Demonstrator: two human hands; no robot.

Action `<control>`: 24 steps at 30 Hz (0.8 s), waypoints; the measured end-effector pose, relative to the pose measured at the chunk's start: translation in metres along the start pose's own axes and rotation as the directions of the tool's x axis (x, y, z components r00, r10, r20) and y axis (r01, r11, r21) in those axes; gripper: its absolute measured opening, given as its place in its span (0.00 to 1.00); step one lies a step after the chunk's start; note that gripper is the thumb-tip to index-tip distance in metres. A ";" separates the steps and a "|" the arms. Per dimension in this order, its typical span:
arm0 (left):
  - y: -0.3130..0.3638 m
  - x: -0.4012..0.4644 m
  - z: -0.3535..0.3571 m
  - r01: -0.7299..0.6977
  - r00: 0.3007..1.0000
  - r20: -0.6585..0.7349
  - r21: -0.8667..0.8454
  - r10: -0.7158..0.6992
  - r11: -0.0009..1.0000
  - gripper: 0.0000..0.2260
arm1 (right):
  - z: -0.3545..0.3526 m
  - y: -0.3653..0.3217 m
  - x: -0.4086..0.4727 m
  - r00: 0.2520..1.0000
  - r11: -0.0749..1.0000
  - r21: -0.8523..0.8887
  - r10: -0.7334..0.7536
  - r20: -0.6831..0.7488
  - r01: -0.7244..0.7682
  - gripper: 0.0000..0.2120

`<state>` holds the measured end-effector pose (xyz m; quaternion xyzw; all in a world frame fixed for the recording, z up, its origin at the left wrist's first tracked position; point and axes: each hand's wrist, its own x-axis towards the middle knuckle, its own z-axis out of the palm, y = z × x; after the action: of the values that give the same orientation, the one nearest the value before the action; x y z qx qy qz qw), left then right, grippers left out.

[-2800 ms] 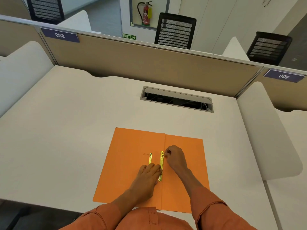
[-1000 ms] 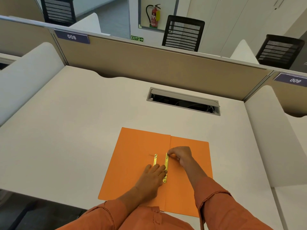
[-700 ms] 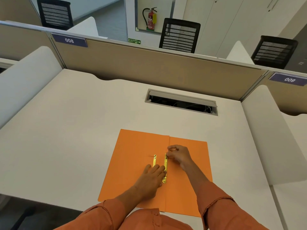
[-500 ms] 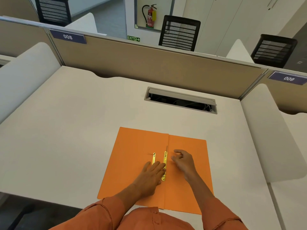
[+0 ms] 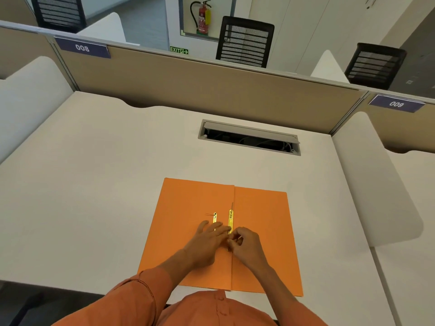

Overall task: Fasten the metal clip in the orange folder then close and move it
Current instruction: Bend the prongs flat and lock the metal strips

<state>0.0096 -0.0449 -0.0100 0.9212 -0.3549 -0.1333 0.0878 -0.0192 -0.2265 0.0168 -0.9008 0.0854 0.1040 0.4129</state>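
An orange folder (image 5: 188, 208) lies open and flat on the white desk near its front edge. Beside the centre fold sit two gold metal clip strips: the left strip (image 5: 215, 218) and the right strip (image 5: 230, 218). Thin prongs stick out at their far ends. My left hand (image 5: 208, 240) lies flat with its fingers pressing on the near halves of both strips. My right hand (image 5: 246, 243) is next to it, its fingertips pinched on the near end of the right strip. The near ends of the strips are hidden under my hands.
A grey cable slot (image 5: 249, 137) is open in the desk beyond the folder. A tan partition (image 5: 211, 90) closes the far side, and white dividers (image 5: 376, 184) stand at the right and left (image 5: 28, 95).
My right hand has left the far end of the right strip and come back toward me to its near end. A prong now stands free at the far end. My left hand stays put.
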 end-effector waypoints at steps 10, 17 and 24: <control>-0.005 0.000 -0.003 -0.039 0.999 -0.030 -0.055 0.038 0.998 0.31 | 0.006 0.009 -0.028 0.989 0.956 -0.266 -0.140 -0.045 0.123 0.09; -0.006 0.000 -0.004 -0.047 0.998 -0.036 -0.057 0.045 0.997 0.29 | 0.023 0.002 -0.036 0.994 0.902 -0.419 -0.106 0.023 0.106 0.13; -0.004 0.001 -0.005 -0.059 0.997 -0.047 -0.041 0.057 0.997 0.30 | 0.030 -0.015 -0.031 0.993 0.936 -0.335 0.091 -0.076 -0.112 0.13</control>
<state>0.0148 -0.0423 -0.0068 0.9112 -0.3764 -0.1169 0.1194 -0.0490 -0.1918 0.0165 -0.9553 0.1248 0.1117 0.2435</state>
